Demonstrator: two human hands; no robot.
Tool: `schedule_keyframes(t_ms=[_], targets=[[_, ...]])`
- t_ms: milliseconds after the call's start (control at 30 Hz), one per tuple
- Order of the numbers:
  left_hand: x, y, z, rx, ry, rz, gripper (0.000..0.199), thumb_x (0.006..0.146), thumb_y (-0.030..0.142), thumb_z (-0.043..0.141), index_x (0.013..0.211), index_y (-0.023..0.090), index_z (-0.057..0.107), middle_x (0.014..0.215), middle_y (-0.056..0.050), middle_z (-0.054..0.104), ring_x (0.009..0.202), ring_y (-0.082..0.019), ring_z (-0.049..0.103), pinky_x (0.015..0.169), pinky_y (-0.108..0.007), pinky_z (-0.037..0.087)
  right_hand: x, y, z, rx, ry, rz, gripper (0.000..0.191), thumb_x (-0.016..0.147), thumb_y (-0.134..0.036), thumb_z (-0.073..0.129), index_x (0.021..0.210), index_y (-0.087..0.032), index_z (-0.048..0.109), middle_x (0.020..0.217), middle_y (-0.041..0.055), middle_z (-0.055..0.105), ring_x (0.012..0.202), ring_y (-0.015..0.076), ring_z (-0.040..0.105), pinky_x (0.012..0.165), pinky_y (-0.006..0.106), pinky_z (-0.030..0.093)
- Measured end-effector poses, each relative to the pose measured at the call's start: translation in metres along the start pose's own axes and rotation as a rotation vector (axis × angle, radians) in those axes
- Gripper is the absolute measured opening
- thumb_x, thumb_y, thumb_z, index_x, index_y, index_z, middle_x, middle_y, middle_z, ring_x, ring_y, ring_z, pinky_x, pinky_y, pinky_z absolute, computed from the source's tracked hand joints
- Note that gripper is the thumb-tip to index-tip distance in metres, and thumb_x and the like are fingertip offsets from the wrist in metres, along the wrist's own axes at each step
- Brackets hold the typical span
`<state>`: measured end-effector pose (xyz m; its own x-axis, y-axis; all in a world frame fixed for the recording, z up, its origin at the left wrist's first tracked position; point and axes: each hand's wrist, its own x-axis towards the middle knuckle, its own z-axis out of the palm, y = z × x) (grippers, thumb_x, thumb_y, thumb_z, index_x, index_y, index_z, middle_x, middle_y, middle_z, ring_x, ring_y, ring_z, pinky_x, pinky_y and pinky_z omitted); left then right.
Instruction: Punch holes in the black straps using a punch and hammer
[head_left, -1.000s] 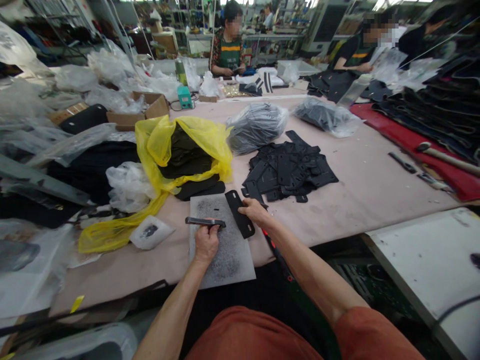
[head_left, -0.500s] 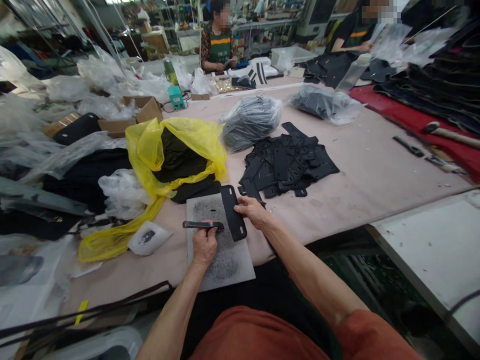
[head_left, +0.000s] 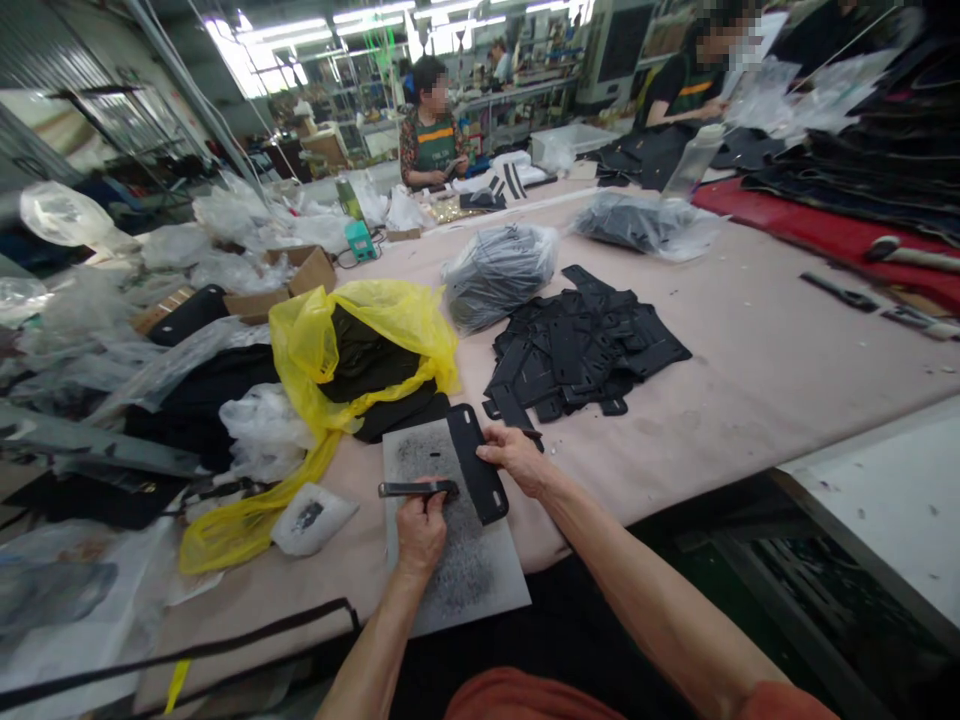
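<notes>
My left hand [head_left: 421, 532] is closed on a narrow dark strip [head_left: 401, 489] with a paler edge, held crosswise over a grey speckled board [head_left: 472, 585]. The strip's exact kind is unclear. My right hand [head_left: 516, 458] pinches the right edge of a flat black panel [head_left: 478, 465], which has slots near its ends and lies partly over the board. A thin dark tip [head_left: 534, 436] shows beside the right hand; whether the hand holds it is unclear. A tiny black bit [head_left: 435, 454] lies on the board. Beyond the right hand is a heap of black slotted pieces [head_left: 581, 345].
A yellow plastic bag [head_left: 304, 335] of dark pieces lies behind the board. Clear bags of grey goods [head_left: 499, 275] stand farther back. A white foam packet [head_left: 313, 520] is at left, a hammer [head_left: 911, 255] at far right. Across the table sits a co-worker [head_left: 435, 135].
The camera has tilted up, so the table things appear lower in view. Both hands keep their holds, with the strip and panel in nearly the same places on the board.
</notes>
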<state>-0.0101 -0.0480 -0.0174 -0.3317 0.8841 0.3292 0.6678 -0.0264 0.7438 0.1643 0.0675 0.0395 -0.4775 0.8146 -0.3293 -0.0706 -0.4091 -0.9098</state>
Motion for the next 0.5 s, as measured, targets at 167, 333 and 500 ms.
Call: schedule_keyframes(t_ms=[167,333,500], targets=[[-0.0006,-0.0010,0.0006,0.023,0.009,0.007,0.023,0.088,0.027,0.050,0.093,0.018,0.071,0.092,-0.008,0.074,0.089,-0.024,0.070,0.083,-0.037,0.057,-0.0014,0.0040,0.0023,0.029,-0.015,0.001,0.023,0.060,-0.028,0.069,0.078,-0.015,0.064,0.071,-0.0010,0.065,0.065,0.0127,0.055,0.063,0.026,0.039],[-0.0007,-0.0006,0.0004,0.018,0.016,0.011,0.023,0.088,0.028,0.050,0.092,0.018,0.071,0.091,-0.008,0.074,0.088,-0.024,0.070,0.083,-0.037,0.057,-0.0033,0.0063,0.0030,0.014,-0.003,-0.006,0.022,0.060,-0.027,0.069,0.077,-0.015,0.064,0.070,-0.0017,0.064,0.063,0.0118,0.054,0.062,0.025,0.037],[0.0001,0.0010,-0.0004,-0.008,0.006,-0.001,0.023,0.088,0.027,0.050,0.091,0.018,0.071,0.090,-0.008,0.074,0.087,-0.023,0.070,0.082,-0.035,0.057,-0.0069,0.0077,0.0052,0.012,-0.017,0.001,0.019,0.062,-0.028,0.067,0.077,-0.016,0.063,0.065,-0.0032,0.062,0.059,0.0109,0.051,0.060,0.025,0.035]])
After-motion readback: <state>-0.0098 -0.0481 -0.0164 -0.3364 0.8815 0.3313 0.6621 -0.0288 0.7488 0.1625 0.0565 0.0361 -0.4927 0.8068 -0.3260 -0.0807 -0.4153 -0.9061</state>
